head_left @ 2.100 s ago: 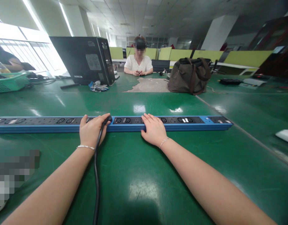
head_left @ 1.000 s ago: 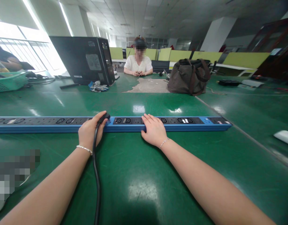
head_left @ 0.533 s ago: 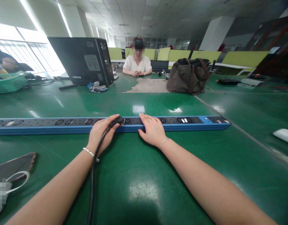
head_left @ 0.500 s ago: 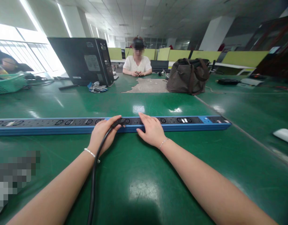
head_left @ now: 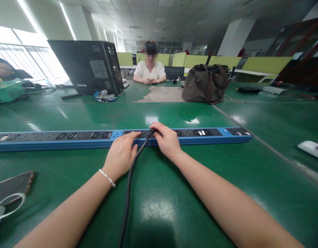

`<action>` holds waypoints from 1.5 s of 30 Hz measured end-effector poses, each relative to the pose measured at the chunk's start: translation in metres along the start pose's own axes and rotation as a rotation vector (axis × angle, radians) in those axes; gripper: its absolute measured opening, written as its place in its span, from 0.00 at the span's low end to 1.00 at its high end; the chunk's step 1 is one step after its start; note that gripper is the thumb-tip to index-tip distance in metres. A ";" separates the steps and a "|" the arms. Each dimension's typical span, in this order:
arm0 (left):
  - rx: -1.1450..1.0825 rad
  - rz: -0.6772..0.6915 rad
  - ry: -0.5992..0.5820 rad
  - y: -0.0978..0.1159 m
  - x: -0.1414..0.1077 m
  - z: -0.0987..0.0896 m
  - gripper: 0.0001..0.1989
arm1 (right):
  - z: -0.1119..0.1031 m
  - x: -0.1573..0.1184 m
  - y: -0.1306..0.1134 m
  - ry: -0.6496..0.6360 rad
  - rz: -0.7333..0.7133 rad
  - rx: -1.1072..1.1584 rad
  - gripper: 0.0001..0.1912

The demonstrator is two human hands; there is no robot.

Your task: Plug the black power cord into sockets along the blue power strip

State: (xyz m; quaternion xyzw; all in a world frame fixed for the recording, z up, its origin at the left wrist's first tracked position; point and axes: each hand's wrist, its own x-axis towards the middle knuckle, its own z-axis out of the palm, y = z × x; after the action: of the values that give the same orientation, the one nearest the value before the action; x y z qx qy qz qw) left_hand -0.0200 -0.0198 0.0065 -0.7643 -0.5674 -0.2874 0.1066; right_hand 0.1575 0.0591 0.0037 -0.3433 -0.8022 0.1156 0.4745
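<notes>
I see right hand (head_left: pixel 167 139) pinching black power cable (head_left: pixel 128 193) end at blue power strip (head_left: pixel 97 143); left hand (head_left: pixel 120 154), fingers extended, rests on strip.

Daylight enters from the left window (head_left: pixel 5 33) — overexposed. Glare patches mark the green tabletop (head_left: pixel 174 113); soft shadow, bottom centre. Wide-angle stretch — right edge blurred.

The power strip (head_left: pixel 71 144) looks like smooth, satin blue metal along its side, its socket panel (head_left: pixel 83 135) black plastic. The cable (head_left: pixel 127 198) has a smooth, rubbery sheath. The green tabletop (head_left: pixel 159 172) is glossy, lightly scuffed; the bag (head_left: pixel 195 86) is cloth, the basket (head_left: pixel 6 92) plastic.
</notes>
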 end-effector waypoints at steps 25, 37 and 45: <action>0.153 0.008 -0.066 -0.006 -0.001 0.007 0.19 | 0.013 0.012 -0.002 -0.077 0.115 0.019 0.16; 0.120 -0.002 -0.050 -0.007 -0.002 0.008 0.17 | 0.014 0.015 -0.008 -0.151 0.104 -0.103 0.16; 0.115 -0.012 -0.051 -0.006 -0.002 0.009 0.18 | 0.014 0.014 -0.006 -0.177 0.067 -0.128 0.17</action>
State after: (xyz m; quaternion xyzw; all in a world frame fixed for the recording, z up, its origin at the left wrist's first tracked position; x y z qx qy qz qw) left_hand -0.0230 -0.0150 -0.0027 -0.7604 -0.5902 -0.2354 0.1342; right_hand 0.1385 0.0659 0.0092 -0.3880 -0.8348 0.1099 0.3749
